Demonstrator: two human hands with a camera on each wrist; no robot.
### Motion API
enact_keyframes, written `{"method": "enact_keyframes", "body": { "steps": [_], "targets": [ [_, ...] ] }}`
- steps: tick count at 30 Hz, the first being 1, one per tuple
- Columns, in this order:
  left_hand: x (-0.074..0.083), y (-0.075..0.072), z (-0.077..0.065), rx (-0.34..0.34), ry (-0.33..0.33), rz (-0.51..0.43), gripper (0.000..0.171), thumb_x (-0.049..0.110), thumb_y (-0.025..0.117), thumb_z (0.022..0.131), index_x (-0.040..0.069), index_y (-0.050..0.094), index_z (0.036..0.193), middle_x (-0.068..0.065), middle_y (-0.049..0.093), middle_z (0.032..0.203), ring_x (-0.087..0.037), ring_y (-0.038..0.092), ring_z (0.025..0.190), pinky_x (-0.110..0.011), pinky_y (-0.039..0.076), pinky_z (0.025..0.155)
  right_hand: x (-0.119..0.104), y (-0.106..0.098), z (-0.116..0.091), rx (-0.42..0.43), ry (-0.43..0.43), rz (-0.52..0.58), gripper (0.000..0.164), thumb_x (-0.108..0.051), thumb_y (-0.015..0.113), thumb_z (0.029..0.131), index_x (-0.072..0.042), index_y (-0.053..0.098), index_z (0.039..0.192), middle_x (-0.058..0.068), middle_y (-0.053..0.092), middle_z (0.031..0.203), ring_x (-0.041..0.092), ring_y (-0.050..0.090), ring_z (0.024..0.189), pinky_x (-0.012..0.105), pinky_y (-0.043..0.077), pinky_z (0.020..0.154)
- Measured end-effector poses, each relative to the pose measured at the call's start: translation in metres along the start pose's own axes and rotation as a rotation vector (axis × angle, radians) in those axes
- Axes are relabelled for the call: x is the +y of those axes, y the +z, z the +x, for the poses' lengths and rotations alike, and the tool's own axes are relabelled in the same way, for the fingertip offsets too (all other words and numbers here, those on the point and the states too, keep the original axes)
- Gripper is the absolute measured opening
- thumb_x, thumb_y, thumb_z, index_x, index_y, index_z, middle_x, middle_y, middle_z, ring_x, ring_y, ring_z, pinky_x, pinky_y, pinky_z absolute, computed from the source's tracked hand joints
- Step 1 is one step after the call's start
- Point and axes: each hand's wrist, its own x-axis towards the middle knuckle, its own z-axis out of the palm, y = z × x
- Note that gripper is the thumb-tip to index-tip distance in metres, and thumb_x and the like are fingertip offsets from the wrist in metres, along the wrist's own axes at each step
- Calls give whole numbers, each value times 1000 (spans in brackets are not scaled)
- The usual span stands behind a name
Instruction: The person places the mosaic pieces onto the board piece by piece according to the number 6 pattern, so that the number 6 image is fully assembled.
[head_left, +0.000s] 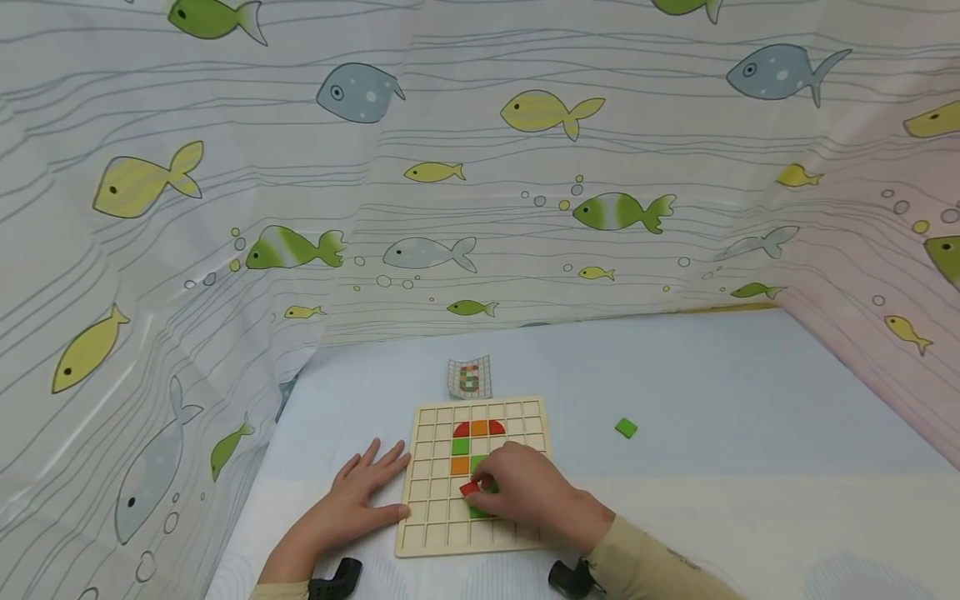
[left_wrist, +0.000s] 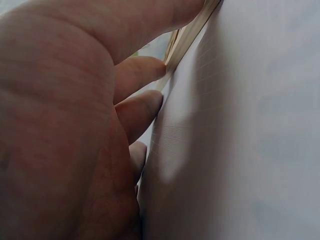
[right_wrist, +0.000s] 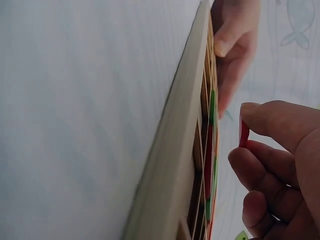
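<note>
A wooden grid board [head_left: 431,533] lies on the table, some of its cells filled with red, orange and green tiles. Over its middle, my right hand [head_left: 532,492] pinches a small red tile [head_left: 469,488] between thumb and fingertips. The right wrist view shows that red tile [right_wrist: 244,131] edge-on, held a little off the board's face [right_wrist: 170,165]. My left hand [head_left: 352,500] rests along the board's left edge with fingers spread, thumb and fingertips touching the rim. Part of the pattern is hidden under my right hand.
Just behind the board lies a small pattern card [head_left: 453,387] with a coloured design on a grid. A loose green tile [head_left: 626,427] sits to the right. A fish-print curtain [head_left: 540,225] encloses the back and sides of the table.
</note>
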Motion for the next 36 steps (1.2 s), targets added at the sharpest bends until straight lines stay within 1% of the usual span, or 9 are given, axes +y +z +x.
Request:
{"method": "enact_keyframes", "body": {
  "steps": [2, 7, 10, 17, 24, 29, 36],
  "targets": [
    [0, -1, 0, -2, -2, -1, 83, 59, 68, 85, 13, 45, 150, -4, 30, 159, -39, 6, 149, -61, 2, 113, -2, 3, 2, -1, -2, -10, 12, -35, 76, 86, -23, 78, 86, -22, 51, 63, 3, 48, 66, 20, 42, 60],
    [-1, 0, 0, -13, -8, -12, 83, 60, 67, 86, 14, 44, 151, -3, 29, 160, -38, 5, 149, -60, 1, 113, -7, 9, 6, -46, 18, -22, 15, -38, 76, 86, -23, 77, 88, -21, 51, 63, 2, 47, 61, 19, 41, 56],
    [-1, 1, 0, -16, -19, -11, 84, 61, 67, 85, 15, 43, 151, -2, 29, 160, -38, 4, 149, -60, 1, 113, -10, 11, 7, -61, 19, -36, 16, -38, 76, 86, -23, 77, 87, -19, 50, 60, 2, 46, 58, 20, 39, 53],
    [-1, 2, 0, -19, -25, -10, 84, 61, 67, 85, 16, 43, 152, -2, 29, 160, -38, 4, 149, -59, 1, 113, -13, 14, 7, -61, 25, -51, 16, -39, 78, 84, -25, 73, 80, -20, 48, 59, 1, 45, 57, 19, 39, 53],
    [1, 0, 0, -13, -15, -7, 84, 60, 67, 85, 15, 43, 151, -2, 29, 160, -38, 4, 149, -59, 1, 113, -14, 15, 5, -46, 15, -66, 24, -44, 80, 82, -28, 67, 71, -19, 46, 56, 1, 42, 55, 20, 35, 50],
    [0, 1, -1, -11, -13, -2, 83, 60, 67, 86, 15, 43, 151, -1, 29, 160, -37, 5, 149, -59, 1, 113, -14, 16, 5, -55, 26, -67, 25, -48, 80, 80, -28, 67, 70, -20, 47, 56, 2, 43, 56, 20, 36, 51],
    [0, 1, 0, -15, -23, 3, 83, 61, 66, 86, 16, 43, 152, -1, 28, 160, -37, 4, 149, -59, 1, 114, -12, 15, 6, -59, -2, -73, 27, -50, 79, 80, -29, 68, 66, -22, 45, 53, 2, 42, 54, 21, 35, 51]
  ]
}}
